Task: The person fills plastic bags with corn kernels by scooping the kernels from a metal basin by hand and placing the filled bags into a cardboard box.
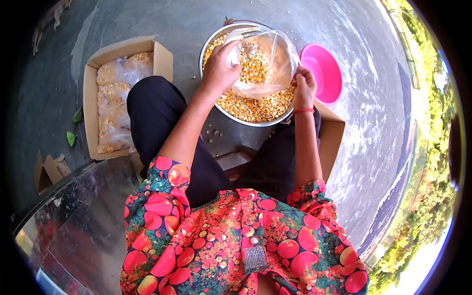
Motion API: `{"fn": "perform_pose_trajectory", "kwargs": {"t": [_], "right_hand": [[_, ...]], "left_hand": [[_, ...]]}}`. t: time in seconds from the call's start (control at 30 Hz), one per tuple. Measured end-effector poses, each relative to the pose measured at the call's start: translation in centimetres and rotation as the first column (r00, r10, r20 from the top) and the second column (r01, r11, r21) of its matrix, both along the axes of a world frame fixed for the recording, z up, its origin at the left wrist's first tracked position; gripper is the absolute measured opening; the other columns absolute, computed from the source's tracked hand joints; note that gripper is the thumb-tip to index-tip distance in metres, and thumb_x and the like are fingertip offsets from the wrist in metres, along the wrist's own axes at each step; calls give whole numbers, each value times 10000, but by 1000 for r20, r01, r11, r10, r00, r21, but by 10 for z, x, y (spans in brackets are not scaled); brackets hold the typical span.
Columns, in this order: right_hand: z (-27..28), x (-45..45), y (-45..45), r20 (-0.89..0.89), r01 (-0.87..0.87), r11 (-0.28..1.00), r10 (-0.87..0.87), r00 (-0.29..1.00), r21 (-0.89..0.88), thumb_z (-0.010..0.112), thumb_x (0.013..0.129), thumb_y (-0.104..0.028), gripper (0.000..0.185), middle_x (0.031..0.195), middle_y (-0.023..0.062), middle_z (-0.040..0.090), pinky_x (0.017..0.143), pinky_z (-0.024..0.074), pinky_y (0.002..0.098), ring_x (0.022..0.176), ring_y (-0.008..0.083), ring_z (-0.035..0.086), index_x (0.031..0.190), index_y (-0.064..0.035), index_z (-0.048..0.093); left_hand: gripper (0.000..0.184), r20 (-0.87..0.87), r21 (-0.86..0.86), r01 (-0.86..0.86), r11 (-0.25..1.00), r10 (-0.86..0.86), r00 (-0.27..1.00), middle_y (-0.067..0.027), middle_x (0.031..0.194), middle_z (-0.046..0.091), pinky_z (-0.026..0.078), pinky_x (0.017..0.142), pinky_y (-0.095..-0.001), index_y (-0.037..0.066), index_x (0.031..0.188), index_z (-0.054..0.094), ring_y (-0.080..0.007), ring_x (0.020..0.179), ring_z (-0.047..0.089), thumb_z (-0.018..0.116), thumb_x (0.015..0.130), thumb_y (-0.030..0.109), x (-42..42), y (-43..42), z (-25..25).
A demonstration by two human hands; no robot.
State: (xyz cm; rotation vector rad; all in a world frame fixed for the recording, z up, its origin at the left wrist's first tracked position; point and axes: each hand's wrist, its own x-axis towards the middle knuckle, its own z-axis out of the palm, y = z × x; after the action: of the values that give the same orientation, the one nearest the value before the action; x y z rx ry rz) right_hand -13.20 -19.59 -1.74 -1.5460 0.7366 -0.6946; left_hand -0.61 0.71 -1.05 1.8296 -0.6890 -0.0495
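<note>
Between my two hands a clear plastic bag (pixel 275 54) is spread with its mouth open, and corn kernels show inside or through it. My left hand (pixel 222 66) is closed on the bag's left rim, with bunched plastic under the fingers. At the opposite rim, my right hand (pixel 305 86) pinches the plastic; a red bracelet circles that wrist. Below the bag stands a round metal basin (pixel 202 58) full of yellow corn kernels (pixel 255 109). The bag covers part of the basin's middle, so I cannot tell whether it touches the kernels.
A cardboard box (pixel 90 118) on the left holds several filled bags of corn (pixel 114 93). A pink plastic bowl (pixel 327 73) sits right of the basin, above another cardboard box (pixel 333 132). Loose kernels dot the concrete floor (pixel 211 130). An animal's legs (pixel 49 19) show at upper left.
</note>
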Motion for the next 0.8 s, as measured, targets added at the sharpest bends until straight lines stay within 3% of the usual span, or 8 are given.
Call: {"fn": "perform_pose_trajectory", "kwargs": {"t": [0.07,0.13,0.17,0.27,0.37,0.5,0.67,0.8], "right_hand": [[-47,-7,-13,-62,-122,992,119,991,-41,503,784,-38,187,834,58,576,692,446,259,772,172,558,958,-5,567],[-80,-14,-14,-355,-180,891,23,934,-416,564,748,-87,265,935,139,571,784,436,331,883,298,559,1003,-16,558],[-86,-16,-11,-385,-281,837,92,918,-469,594,723,-124,322,1015,191,539,814,418,392,945,363,516,1030,-37,551],[-71,-10,18,-609,-464,720,73,790,-516,570,734,-136,349,1027,193,530,795,419,442,945,370,506,1066,-42,516],[-89,-5,16,-472,-433,585,96,876,-686,566,739,-158,341,1022,201,530,765,430,455,923,382,517,1053,-39,508],[-84,-6,17,-492,-451,576,94,865,-682,563,743,-162,306,972,211,555,743,441,451,877,387,539,1019,-35,522],[-75,-7,23,-636,-499,715,98,765,-490,550,762,-179,196,827,194,609,668,455,417,749,361,581,885,-31,589],[-99,-1,4,-520,-408,806,149,841,-428,541,786,-198,191,730,149,619,603,454,369,669,294,593,798,-15,592]], "left_hand": [[509,17,-24,-23,999,24,1000,-191,1078,517,407,880,-367,24,1144,481,-329,1005,511,546,639,26,0,1,-1],[489,-1,-20,-35,999,35,999,-186,1094,523,399,891,-358,29,1142,491,-315,1027,506,547,657,36,0,1,1],[469,-18,-17,-48,999,48,999,-182,1110,529,391,903,-349,33,1141,501,-301,1049,502,548,674,46,0,1,2],[475,-30,-1,-56,998,56,998,-181,1116,527,390,905,-349,34,1146,496,-299,1054,500,554,675,54,-1,1,2],[480,-41,0,-40,999,40,998,-183,1119,525,389,906,-349,35,1149,493,-299,1056,500,558,675,64,0,1,2],[479,-43,15,-47,999,48,998,-184,1117,527,391,904,-349,33,1147,493,-299,1053,502,559,674,67,0,1,0],[479,-39,-1,-45,999,45,998,-190,1111,527,395,899,-349,32,1146,494,-301,1048,504,557,673,66,1,1,0],[479,-41,6,-47,999,47,998,-193,1106,527,396,896,-350,32,1146,494,-304,1044,505,555,672,67,0,2,1]]}}
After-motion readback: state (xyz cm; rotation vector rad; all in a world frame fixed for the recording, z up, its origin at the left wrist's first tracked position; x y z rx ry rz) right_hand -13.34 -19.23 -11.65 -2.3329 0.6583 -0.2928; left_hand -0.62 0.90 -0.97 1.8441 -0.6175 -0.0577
